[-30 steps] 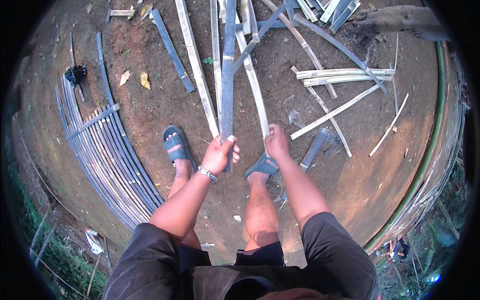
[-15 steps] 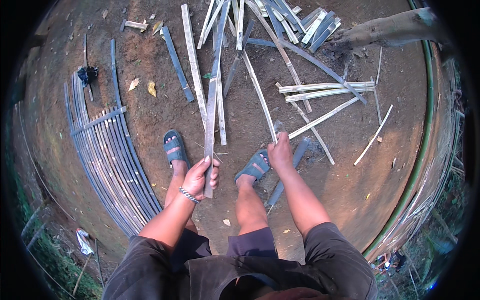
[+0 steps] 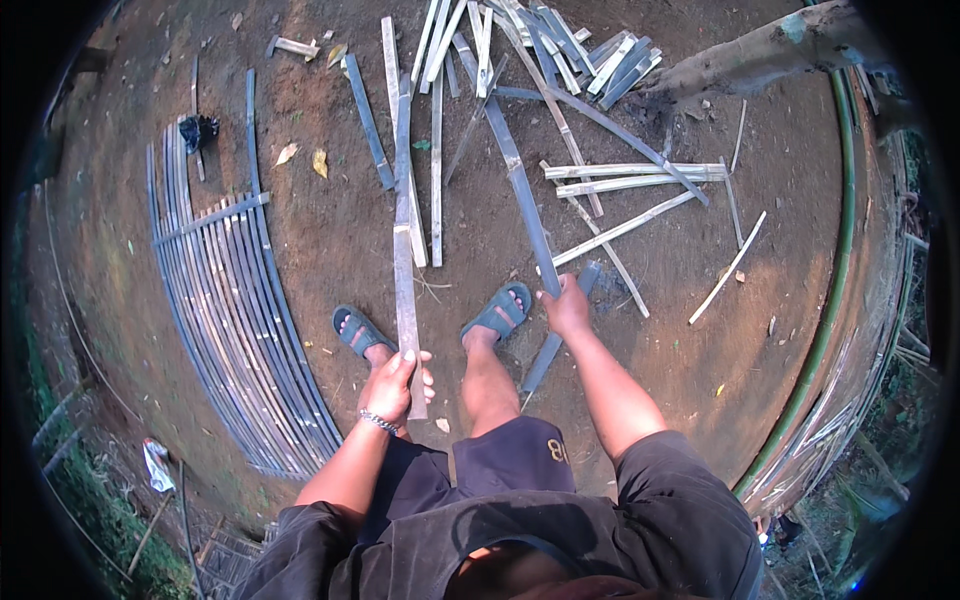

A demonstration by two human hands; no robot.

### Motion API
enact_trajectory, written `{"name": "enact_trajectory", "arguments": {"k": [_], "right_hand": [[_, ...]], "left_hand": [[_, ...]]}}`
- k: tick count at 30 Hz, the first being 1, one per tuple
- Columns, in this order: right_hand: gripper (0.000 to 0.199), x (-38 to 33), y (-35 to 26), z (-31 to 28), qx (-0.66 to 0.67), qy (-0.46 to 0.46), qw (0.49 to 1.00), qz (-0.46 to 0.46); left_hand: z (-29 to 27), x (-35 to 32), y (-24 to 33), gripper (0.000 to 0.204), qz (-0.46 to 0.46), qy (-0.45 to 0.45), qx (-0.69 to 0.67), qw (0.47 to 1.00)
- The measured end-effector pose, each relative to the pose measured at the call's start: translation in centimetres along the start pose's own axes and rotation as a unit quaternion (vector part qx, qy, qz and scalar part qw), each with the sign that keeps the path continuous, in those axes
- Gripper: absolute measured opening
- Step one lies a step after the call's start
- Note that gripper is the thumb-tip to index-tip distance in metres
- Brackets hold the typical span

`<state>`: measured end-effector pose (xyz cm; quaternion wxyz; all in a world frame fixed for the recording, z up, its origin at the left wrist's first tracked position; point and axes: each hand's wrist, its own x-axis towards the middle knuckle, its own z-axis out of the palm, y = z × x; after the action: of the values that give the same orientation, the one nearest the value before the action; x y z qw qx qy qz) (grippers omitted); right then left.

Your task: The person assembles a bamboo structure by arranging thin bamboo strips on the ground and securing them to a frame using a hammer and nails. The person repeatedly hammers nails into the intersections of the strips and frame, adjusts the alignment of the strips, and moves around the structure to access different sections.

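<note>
Strip handling seems the current step: left grip [image 3: 394, 384] holds a long, flat, grey-brown bamboo strip [image 3: 403, 245], right grip [image 3: 568, 304] a flat, blue-grey bamboo strip [image 3: 524, 200], both over brown soil [image 3: 690, 375]; next move likely calls for steady wrists.

On the brown soil [image 3: 640, 390], a yellow leaf [image 3: 320, 163] lies near a paler leaf [image 3: 287, 154]. A thick trunk [image 3: 755, 58] slants in at upper right; a long green pole [image 3: 838, 290] runs below it. A white bag [image 3: 157, 465] sits at lower left, near green undergrowth [image 3: 100, 535].
</note>
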<state>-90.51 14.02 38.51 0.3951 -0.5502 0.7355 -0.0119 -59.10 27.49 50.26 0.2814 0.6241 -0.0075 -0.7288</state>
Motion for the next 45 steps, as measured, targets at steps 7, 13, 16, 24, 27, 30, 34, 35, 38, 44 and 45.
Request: {"name": "enact_trajectory", "arguments": {"k": [7, 13, 16, 24, 27, 30, 34, 35, 38, 44, 45], "right_hand": [[0.029, -4.3, -1.4, 2.2, 0.247, -0.109, 0.953, 0.134], [0.033, -12.2, -0.7, 5.0, 0.211, -0.06, 0.957, 0.191], [0.034, -17.7, 1.9, 4.8, 0.127, -0.03, 0.977, 0.168], [0.04, -37.5, 1.5, -3.3, 0.049, -0.037, 0.974, 0.219], [0.038, -41.4, 1.7, -6.9, -0.039, 0.019, 0.986, 0.16], [0.037, -40.1, 1.2, -9.4, -0.063, 0.026, 0.991, 0.118], [0.037, -37.1, -6.7, -6.9, -0.098, -0.021, 0.993, 0.054], [0.037, -35.5, -8.2, -5.6, -0.108, -0.036, 0.993, 0.033], [0.04, -31.7, -12.0, 0.0, -0.147, -0.108, 0.983, -0.028], [0.044, -25.5, -16.0, 14.4, -0.277, -0.158, 0.9, -0.297], [0.045, -23.9, -16.0, 16.8, -0.3, -0.149, 0.879, -0.339]], "left_hand": [[-1.7, -0.8, -2.8, 0.033, -0.038, -0.013, -0.128, 0.991], [-6.6, -0.2, -6.1, 0.028, -0.021, -0.001, -0.071, 0.997], [-8.8, -1.5, -8.0, 0.031, 0.005, 0.081, 0.026, 0.996], [-20.9, -14.2, -17.4, 0.034, 0.131, 0.188, 0.114, 0.967], [-25.7, -18.5, -21.8, 0.036, 0.101, 0.247, 0.076, 0.961], [-27.3, -20.9, -26.5, 0.039, 0.07, 0.339, -0.026, 0.938], [-26.6, -20.5, -28.1, 0.045, 0.002, 0.421, -0.217, 0.881], [-26.1, -19.7, -28.9, 0.047, -0.004, 0.435, -0.288, 0.853], [-25.2, -18.7, -30.1, 0.05, -0.035, 0.481, -0.44, 0.758], [-26.2, -15.3, -38.3, 0.039, -0.005, 0.568, -0.553, 0.61], [-26.6, -14.6, -39.4, 0.037, 0.006, 0.58, -0.559, 0.593]]}}
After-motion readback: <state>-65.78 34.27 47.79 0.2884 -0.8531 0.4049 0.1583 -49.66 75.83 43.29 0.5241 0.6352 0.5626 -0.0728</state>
